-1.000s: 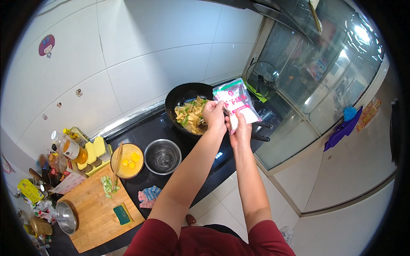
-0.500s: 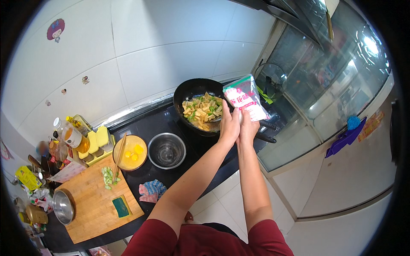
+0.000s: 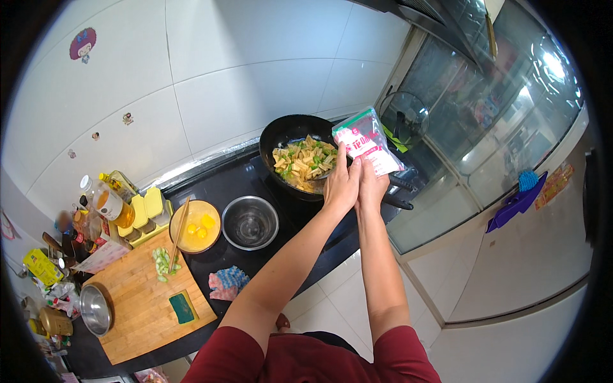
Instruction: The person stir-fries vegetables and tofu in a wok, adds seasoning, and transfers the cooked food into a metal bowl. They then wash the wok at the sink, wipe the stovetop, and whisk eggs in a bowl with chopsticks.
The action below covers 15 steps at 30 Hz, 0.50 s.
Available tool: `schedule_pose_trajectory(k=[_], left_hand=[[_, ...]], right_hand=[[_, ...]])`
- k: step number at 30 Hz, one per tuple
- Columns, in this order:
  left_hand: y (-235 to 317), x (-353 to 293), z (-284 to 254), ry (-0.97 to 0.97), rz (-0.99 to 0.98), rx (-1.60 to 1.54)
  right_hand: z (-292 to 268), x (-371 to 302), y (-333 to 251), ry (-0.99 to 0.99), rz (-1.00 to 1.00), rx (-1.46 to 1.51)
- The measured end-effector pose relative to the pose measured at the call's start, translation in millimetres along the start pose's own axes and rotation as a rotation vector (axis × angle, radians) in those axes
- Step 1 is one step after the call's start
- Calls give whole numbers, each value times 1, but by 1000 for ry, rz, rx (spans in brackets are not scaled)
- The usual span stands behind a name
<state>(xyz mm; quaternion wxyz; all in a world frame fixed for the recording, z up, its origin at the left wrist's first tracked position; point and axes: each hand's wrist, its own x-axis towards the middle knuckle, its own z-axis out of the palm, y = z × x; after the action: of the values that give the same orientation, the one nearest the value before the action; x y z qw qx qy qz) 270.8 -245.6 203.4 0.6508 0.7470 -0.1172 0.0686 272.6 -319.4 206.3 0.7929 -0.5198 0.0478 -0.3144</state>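
Note:
Both my hands grip a clear plastic packet (image 3: 368, 143) with a green top edge, pink print and white contents low inside. My left hand (image 3: 341, 185) closes on its lower left side, and my right hand (image 3: 371, 185) closes on the bottom beside it. The packet is tilted, just right of a black wok (image 3: 279, 132) and partly over its rim. Inside the wok lie pale yellow folded pieces of food (image 3: 303, 156) with chopped green bits. Part of a metal utensil shows at the food's lower right; my left hand hides some of it.
Left of the wok stand a steel bowl (image 3: 250, 223) and a bowl of raw eggs (image 3: 196, 246) with chopsticks (image 3: 179, 230) across it. A cutting board (image 3: 137, 309) holds chopped greens and a sponge (image 3: 182, 307). A cloth (image 3: 227, 283) lies near the counter edge. Dark handles (image 3: 397, 202) jut right.
The packet has tipped a little and shifted slightly upward in my hands, with both hands still on it. The wok and bowls stay where they were.

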Motion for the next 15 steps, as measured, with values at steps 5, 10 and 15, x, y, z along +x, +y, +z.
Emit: schedule_pose_trajectory(k=[5, 10, 15], left_hand=[[4, -7, -3, 61, -1, -16], [-13, -3, 2, 49, 49, 100], [-19, -3, 3, 106, 44, 141]], right_hand=[[0, 2, 4, 15, -9, -21], [-3, 2, 3, -32, 33, -55], [-5, 5, 11, -11, -2, -26]])
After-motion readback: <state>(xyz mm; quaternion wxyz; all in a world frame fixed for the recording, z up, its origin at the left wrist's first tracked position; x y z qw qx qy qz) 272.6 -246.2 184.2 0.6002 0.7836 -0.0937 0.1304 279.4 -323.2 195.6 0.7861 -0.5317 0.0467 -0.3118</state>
